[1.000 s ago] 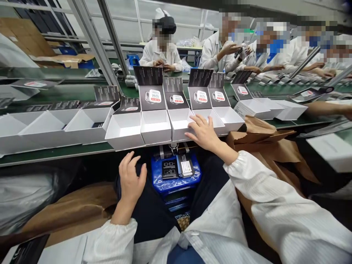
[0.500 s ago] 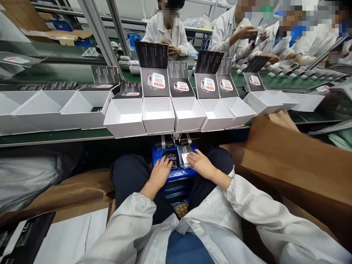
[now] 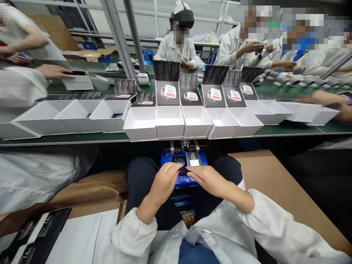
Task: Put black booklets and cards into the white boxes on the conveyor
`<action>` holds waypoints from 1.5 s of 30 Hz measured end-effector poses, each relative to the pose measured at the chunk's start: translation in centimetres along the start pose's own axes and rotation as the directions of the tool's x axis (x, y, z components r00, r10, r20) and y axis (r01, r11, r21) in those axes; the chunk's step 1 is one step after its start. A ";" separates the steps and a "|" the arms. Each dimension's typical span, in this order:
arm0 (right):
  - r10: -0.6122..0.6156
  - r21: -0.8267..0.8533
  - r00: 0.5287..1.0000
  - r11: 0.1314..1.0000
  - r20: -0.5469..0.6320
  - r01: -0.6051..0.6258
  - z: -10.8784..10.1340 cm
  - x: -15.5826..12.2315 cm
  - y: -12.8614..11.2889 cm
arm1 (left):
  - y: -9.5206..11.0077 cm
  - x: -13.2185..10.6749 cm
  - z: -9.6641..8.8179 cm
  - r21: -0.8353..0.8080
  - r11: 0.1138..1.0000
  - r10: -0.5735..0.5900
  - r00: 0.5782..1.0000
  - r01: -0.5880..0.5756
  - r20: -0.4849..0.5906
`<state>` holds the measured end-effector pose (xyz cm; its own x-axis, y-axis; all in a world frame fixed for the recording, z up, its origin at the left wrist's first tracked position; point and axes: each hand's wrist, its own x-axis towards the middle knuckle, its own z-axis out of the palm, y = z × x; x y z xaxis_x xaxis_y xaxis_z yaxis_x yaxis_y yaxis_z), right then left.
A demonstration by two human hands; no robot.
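A bright workroom is crossed by a long green tabletop (image 3: 288,130), behind which people in white coats (image 3: 176,47) are seated. In the head view, a row of open white cardboard boxes with black printed lids (image 3: 169,121) is lined up along its near edge. Below that edge, a blue plastic-covered stand (image 3: 191,181) is seen between the knees, with black printed leaflets (image 3: 178,160) and grey-and-white printed cards (image 3: 194,161) laid side by side. Just above its near part, a thin dark folded sheet (image 3: 183,169) is held between the narrowed fingers of the left hand (image 3: 166,179) and the right hand (image 3: 207,179); the fingertips are partly hidden.
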<state>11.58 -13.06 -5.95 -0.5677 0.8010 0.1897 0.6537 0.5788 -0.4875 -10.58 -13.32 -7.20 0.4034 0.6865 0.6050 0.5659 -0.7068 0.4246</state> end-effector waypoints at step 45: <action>-0.188 -0.163 0.969 0.973 -0.157 0.162 -3.6 5.3 -2.8 | 0.4 3.9 -3.5 0.206 0.977 0.121 0.936 -0.053 -0.331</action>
<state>8.54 -9.91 -0.49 -0.5948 0.6918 0.4095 0.6255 0.7182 -0.3048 -11.31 -11.54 -2.34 0.2083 0.5004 0.8403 0.6797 -0.6919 0.2436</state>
